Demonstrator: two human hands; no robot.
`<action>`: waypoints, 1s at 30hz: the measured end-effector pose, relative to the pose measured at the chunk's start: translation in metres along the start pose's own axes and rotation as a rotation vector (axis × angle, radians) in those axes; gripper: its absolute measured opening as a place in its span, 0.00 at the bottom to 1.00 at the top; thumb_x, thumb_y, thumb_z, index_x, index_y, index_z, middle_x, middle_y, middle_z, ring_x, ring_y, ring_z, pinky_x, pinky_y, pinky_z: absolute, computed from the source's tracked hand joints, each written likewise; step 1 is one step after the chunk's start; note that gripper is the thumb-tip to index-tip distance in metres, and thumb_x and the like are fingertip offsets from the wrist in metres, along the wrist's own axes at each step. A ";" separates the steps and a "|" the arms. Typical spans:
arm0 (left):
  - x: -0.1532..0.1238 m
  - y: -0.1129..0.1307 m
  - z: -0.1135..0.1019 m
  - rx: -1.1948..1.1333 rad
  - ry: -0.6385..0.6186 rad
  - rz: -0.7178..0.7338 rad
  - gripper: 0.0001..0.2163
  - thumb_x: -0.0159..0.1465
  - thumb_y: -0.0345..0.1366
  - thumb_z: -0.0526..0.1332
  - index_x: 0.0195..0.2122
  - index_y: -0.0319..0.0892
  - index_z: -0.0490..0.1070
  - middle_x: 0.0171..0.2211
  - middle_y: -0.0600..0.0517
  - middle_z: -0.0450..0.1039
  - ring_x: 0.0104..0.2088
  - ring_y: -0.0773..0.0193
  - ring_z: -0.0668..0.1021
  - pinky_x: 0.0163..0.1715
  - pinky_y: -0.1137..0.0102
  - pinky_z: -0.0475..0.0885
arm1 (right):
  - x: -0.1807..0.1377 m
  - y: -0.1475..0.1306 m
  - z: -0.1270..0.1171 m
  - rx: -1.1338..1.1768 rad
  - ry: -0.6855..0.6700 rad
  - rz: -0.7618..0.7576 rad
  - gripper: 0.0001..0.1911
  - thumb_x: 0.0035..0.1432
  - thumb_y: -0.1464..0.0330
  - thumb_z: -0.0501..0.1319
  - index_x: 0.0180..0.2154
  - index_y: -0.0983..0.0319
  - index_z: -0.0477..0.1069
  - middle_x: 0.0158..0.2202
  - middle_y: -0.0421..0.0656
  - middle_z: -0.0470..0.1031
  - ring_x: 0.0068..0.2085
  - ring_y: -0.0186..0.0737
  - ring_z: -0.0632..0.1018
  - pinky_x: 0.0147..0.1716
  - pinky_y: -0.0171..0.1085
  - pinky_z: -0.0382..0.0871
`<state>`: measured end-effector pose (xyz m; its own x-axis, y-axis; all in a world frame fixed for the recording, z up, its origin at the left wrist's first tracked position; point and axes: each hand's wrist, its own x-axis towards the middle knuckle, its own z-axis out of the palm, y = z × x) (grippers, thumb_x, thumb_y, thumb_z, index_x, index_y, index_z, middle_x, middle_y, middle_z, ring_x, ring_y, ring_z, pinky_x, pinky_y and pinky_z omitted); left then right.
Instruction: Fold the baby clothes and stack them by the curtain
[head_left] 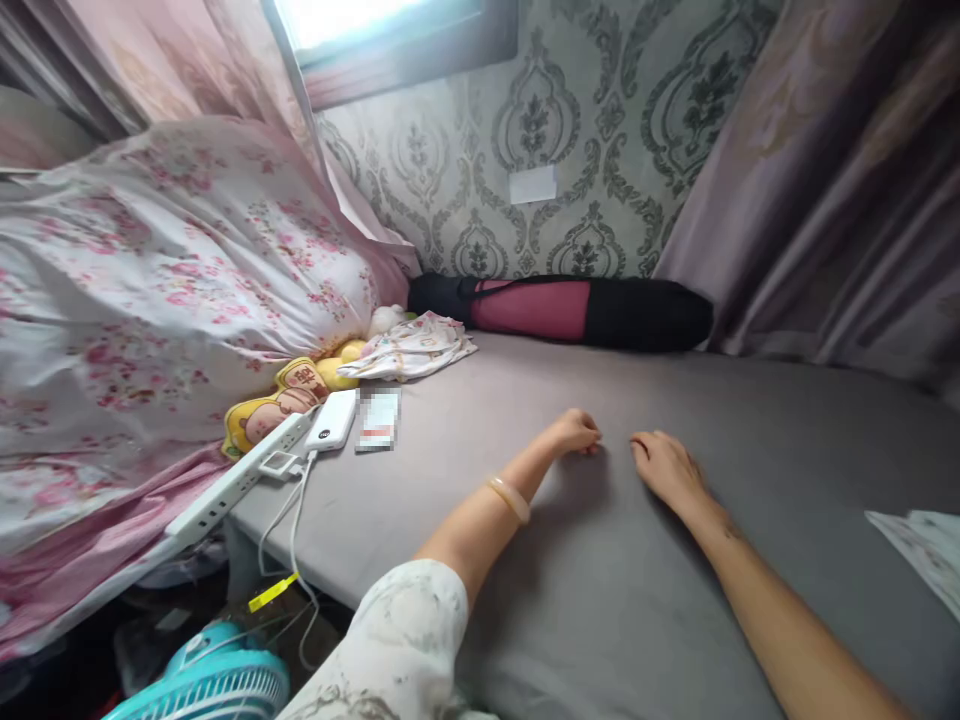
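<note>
the left hand (576, 432) and the right hand (667, 468) hang just beside each other over the grey sheet (600, 600), which spreads beneath both. the left grip is loosely curled, the right palm-down with bent fingers; whether either one pinches the fabric, i cannot tell. a pale bracelet (508, 501) circles the left forearm.

clutter crowds the left edge: a pixelated flat item (377, 420) beside a white power bank (331, 420), a long power strip (238, 475), white cables (293, 520) drooping over the edge, and a yellow bear cushion (281, 408). a crumpled patterned cloth (420, 348) lies behind them. below stands a turquoise fan (217, 685). a long black-and-red bag (532, 310) blocks the far end along the wall; another cloth (921, 550) lies at the right margin, well apart from the hands.
</note>
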<state>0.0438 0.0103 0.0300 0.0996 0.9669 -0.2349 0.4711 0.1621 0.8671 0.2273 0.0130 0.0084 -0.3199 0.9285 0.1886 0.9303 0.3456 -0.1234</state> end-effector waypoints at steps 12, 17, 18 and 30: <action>-0.043 -0.091 -0.198 0.126 0.691 -0.140 0.09 0.55 0.27 0.58 0.34 0.35 0.76 0.27 0.47 0.76 0.26 0.66 0.76 0.30 0.72 0.70 | 0.001 -0.026 0.018 0.072 0.032 -0.042 0.16 0.65 0.66 0.49 0.41 0.60 0.75 0.38 0.47 0.77 0.39 0.43 0.76 0.37 0.38 0.63; -0.065 -0.119 -0.273 0.260 0.933 -0.257 0.11 0.54 0.27 0.57 0.37 0.36 0.77 0.36 0.45 0.78 0.41 0.57 0.78 0.43 0.68 0.70 | 0.003 -0.024 0.026 0.076 0.069 -0.035 0.15 0.65 0.66 0.49 0.40 0.60 0.75 0.37 0.47 0.77 0.38 0.43 0.76 0.36 0.39 0.63; -0.068 -0.123 -0.285 0.282 0.974 -0.280 0.12 0.55 0.27 0.57 0.38 0.36 0.77 0.38 0.45 0.79 0.43 0.57 0.78 0.45 0.68 0.69 | 0.003 -0.023 0.028 0.077 0.075 -0.037 0.15 0.65 0.66 0.49 0.40 0.60 0.75 0.37 0.47 0.76 0.38 0.44 0.76 0.36 0.39 0.63; -0.090 -0.144 -0.356 0.467 1.105 -0.485 0.16 0.54 0.24 0.61 0.44 0.41 0.76 0.48 0.43 0.76 0.51 0.52 0.74 0.51 0.64 0.65 | 0.001 -0.021 0.032 0.102 0.110 -0.067 0.17 0.64 0.65 0.47 0.39 0.59 0.74 0.38 0.48 0.76 0.40 0.46 0.75 0.40 0.42 0.64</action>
<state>-0.3455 -0.0297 0.0828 -0.8337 0.5148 0.1998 0.5372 0.6725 0.5090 0.2021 0.0107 -0.0204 -0.3543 0.8842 0.3043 0.8824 0.4238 -0.2042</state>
